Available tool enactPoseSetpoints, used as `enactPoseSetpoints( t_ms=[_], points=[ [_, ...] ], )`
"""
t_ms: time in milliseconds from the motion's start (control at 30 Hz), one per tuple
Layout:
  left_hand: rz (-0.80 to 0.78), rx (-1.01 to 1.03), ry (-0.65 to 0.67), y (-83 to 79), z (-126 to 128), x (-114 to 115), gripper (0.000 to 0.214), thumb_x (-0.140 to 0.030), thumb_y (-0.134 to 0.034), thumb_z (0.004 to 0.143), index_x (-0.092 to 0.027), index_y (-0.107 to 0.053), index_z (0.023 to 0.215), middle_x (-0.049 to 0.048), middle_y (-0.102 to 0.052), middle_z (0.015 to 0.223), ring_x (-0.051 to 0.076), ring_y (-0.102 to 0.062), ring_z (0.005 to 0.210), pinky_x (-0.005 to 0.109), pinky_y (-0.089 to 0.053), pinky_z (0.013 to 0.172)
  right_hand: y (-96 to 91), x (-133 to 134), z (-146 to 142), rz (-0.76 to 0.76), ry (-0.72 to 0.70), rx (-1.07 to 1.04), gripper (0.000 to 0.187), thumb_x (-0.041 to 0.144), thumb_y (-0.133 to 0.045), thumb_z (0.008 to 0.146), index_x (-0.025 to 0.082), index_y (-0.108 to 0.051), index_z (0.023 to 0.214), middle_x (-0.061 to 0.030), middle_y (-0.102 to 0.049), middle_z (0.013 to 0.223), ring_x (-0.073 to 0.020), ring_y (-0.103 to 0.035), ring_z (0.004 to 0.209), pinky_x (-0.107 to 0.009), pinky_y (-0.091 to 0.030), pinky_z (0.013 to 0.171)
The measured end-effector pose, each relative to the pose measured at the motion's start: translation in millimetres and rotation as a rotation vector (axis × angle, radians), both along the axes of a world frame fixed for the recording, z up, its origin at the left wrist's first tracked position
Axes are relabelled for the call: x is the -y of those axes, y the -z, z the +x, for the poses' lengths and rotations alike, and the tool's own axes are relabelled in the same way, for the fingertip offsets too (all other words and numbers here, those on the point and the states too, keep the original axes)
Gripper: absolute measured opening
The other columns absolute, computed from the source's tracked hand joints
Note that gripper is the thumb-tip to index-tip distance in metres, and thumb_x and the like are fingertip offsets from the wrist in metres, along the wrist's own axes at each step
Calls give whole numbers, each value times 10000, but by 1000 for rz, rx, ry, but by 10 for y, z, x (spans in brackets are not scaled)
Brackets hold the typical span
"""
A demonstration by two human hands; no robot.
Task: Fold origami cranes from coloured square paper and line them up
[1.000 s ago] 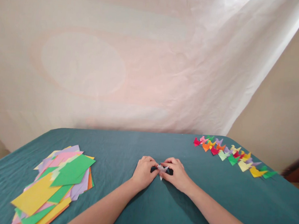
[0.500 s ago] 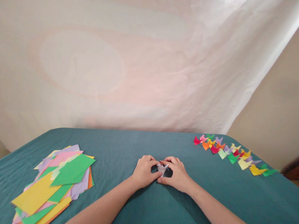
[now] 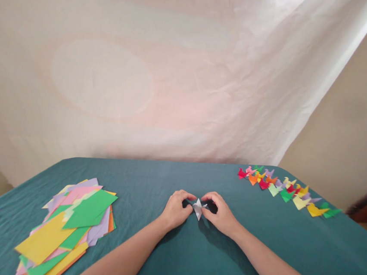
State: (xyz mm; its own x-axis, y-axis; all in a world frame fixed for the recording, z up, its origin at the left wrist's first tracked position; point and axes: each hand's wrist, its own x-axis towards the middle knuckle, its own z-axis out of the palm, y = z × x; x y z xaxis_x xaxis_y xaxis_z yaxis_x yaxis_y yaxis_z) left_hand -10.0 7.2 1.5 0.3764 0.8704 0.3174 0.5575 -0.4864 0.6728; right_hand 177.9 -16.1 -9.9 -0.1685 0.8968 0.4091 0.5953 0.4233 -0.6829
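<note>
A small pale lilac origami crane (image 3: 198, 209) is between my two hands near the middle of the table, its points spread outward. My left hand (image 3: 178, 208) has its thumb at the crane's left tip, with the index finger curved above. From the other side, my right hand (image 3: 220, 212) holds the crane's right part, thumb against the paper and index finger arched over it. The remaining fingers of both hands are curled and partly hidden. Exactly where the fingertips pinch is too small to make out.
A dark green cloth (image 3: 147, 177) covers the table. Loose coloured paper sheets (image 3: 89, 208) lie in an overlapping pile at the left. Several folded paper cranes (image 3: 286, 195) stand in rows at the far right. Behind the table hangs a pale curtain (image 3: 175, 89).
My hands have drawn slightly apart, and the crane between them now shows wider, turned with its points spread. The paper pile and the rows of cranes stay put.
</note>
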Motion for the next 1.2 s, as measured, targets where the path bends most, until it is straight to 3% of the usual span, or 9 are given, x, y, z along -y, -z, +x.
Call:
enactPoseSetpoints(
  t_ms=[367,767,1200],
  points=[
    [46,-108,27,37,-1,-9,288,-117,-513,693,-231,-675,901,23,-639,916,196,-544,914,317,-401,862,19,-9,-9,25,-18,97,171,194,-634,682,226,-628,850,-37,-593,914,-207,-532,903,-356,-400,816],
    [46,-145,31,19,6,7,273,-111,-516,673,-234,-686,848,24,-629,904,201,-536,901,316,-394,837,-33,13,-45,-13,0,173,200,257,-664,684,252,-654,884,-31,-599,939,-213,-526,927,-361,-382,820],
    [93,-154,38,0,20,8,147,-212,-587,715,-241,-677,828,18,-616,889,196,-532,874,302,-382,813,-89,42,-49,17,7,181,229,276,-666,699,252,-640,926,-30,-586,950,-211,-512,944,-344,-375,812]
  ],
)
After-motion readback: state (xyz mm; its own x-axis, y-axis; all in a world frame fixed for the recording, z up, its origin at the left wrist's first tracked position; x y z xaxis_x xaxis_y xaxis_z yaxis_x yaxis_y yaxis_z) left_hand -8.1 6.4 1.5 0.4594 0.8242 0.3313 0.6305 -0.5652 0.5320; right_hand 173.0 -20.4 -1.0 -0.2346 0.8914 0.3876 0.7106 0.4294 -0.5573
